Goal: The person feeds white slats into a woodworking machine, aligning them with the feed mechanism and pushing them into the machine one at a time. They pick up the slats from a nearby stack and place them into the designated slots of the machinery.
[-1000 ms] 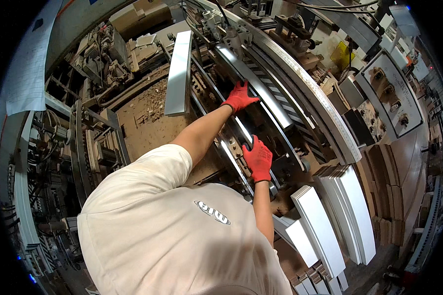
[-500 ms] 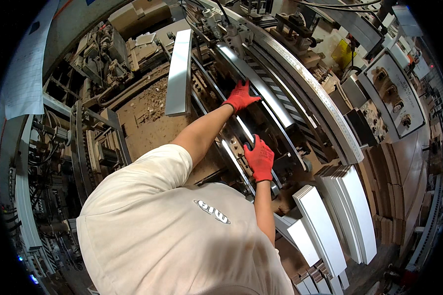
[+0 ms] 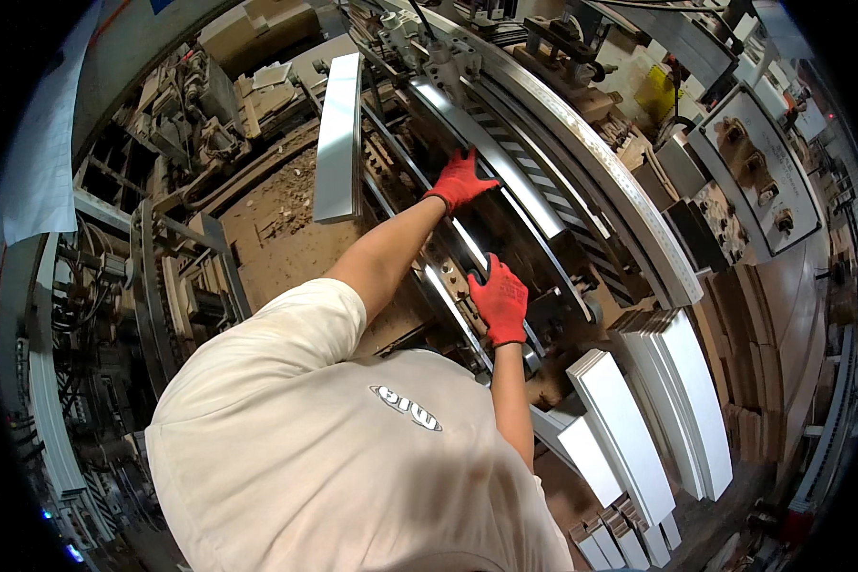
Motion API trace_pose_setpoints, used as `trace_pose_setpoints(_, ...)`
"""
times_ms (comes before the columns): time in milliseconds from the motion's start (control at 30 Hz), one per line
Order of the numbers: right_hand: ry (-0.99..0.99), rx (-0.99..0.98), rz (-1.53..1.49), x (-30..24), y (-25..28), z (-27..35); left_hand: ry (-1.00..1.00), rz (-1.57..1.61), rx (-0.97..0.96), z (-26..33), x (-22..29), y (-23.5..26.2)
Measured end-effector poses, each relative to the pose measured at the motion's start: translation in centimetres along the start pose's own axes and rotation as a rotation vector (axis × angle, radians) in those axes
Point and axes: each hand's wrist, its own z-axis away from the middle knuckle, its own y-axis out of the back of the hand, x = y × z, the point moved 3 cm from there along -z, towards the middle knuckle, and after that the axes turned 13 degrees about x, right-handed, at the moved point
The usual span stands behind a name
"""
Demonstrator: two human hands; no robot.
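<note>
Both of my hands wear red gloves with dark palms. My left hand (image 3: pixel 462 181) is open, its fingers spread over the rails of a machine, just beside a long, shiny white panel (image 3: pixel 505 157) lying along the bed. Nearer to me, my right hand (image 3: pixel 500 303) closes over a narrow bright metal rail (image 3: pixel 469 240), which runs into the gap between thumb and forefinger. Its other fingertips are hidden beneath the hand. A second metal rail (image 3: pixel 553 262) passes to the right of both hands.
White panels (image 3: pixel 338 143) lie stacked at upper left. More stand in stacks (image 3: pixel 624 434) at lower right, beside brown boards (image 3: pixel 748 372). A curved guide with a scale (image 3: pixel 629 195) borders the bed, beyond it a control panel (image 3: pixel 758 176). A clamp head (image 3: pixel 439 62) sits at the far end.
My hands keep nearly the same pose and place on the machine. The whole view has shifted slightly; no object has visibly been moved.
</note>
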Motion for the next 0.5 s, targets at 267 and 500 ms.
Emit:
trace_pose_setpoints(267,-0.029,-0.035,0.019,-0.32,0.32,-0.15,0.043,-0.016,-0.077,-0.34,-0.14,-0.12)
trace_pose_setpoints(500,0.009,0.008,0.025,0.08,-0.15,-0.03,0.014,-0.01,-0.019,-0.19,-0.17,-0.39)
